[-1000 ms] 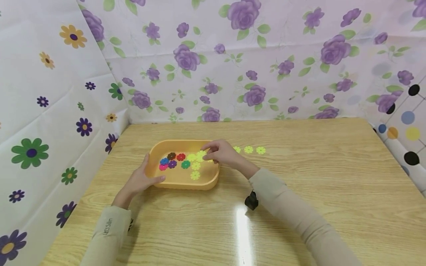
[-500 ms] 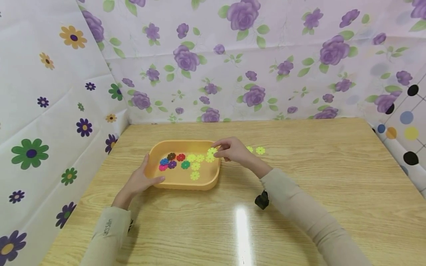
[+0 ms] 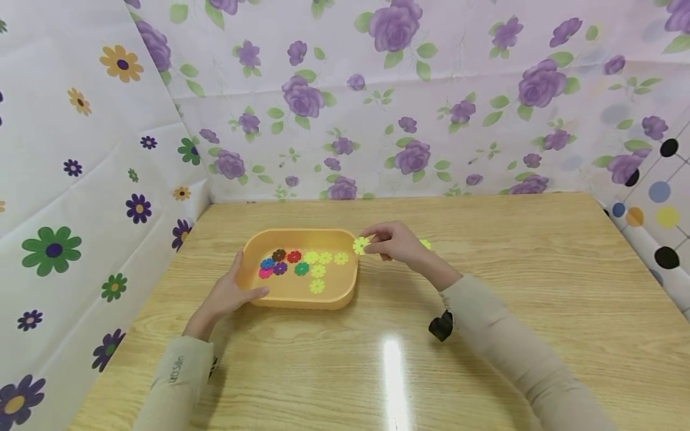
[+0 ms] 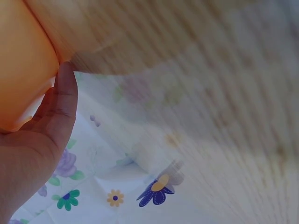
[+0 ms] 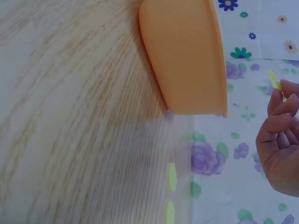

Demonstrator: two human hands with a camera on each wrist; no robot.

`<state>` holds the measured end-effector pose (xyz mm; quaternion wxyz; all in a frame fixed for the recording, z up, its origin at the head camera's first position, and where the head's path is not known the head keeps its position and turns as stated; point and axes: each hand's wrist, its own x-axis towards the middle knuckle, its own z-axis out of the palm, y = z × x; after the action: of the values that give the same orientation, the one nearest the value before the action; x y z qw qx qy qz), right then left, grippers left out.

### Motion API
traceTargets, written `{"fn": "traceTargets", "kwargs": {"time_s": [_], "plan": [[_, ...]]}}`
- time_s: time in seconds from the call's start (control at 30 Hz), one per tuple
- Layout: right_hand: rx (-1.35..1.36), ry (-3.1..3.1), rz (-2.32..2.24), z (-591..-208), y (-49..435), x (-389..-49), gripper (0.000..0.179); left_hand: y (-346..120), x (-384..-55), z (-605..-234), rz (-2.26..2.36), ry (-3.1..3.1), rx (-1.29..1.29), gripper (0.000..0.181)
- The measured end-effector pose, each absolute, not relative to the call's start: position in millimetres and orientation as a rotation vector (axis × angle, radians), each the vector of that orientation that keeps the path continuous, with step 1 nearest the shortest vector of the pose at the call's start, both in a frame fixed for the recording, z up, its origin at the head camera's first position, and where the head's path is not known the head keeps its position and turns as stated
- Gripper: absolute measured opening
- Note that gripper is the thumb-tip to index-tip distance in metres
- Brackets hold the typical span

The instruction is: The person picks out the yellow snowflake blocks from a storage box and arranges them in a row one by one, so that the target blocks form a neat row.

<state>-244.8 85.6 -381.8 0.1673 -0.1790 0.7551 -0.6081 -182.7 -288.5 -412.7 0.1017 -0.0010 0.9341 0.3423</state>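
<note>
Thumb and fingers of the right hand [image 3: 398, 243] pinch a yellow flower disc [image 3: 360, 245], which pokes out leftward from their tips at mid-frame, near the right end of an orange tray [image 3: 302, 303]. The left hand [image 3: 229, 292] grips its left end; coloured discs [image 3: 293, 257] lie inside.

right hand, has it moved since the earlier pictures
Yes: in the head view, the right hand moved rightward, from reaching over the unmoved orange tray to just past its right rim.
</note>
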Motion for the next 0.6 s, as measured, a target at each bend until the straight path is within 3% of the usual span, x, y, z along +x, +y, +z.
{"fn": "traceTargets", "kwargs": {"time_s": [0.6], "plan": [[-0.445,2.225,-1.723,-377.4,136.8,-248.6,0.038,-287.0,-181.2,-414.0,1.018,2.778,0.029,0.111]]}}
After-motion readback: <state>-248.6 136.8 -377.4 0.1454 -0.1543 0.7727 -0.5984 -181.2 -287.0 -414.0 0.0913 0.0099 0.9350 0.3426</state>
